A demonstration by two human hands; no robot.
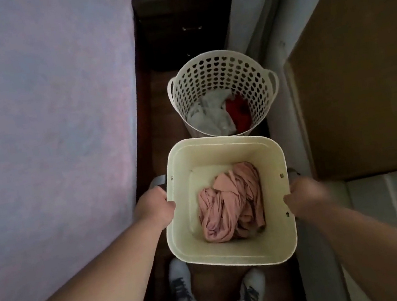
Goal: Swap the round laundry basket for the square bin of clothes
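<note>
A cream square bin [218,152] with pink clothes [232,205] bunched in its bottom is held in front of me, over the dark floor. My left hand [155,207] grips its left rim by a grey handle. My right hand [303,197] grips the right rim. Just beyond the bin stands a white round laundry basket [222,76] with heart-shaped holes and two side handles. White and red clothes lie inside it. The two containers nearly touch.
A bed with a pale purple sheet [44,122] fills the left side. A dark drawer cabinet [185,27] closes the far end of the narrow aisle. A brown panel [362,72] and a white wall line the right. My shoes [181,285] stand below the bin.
</note>
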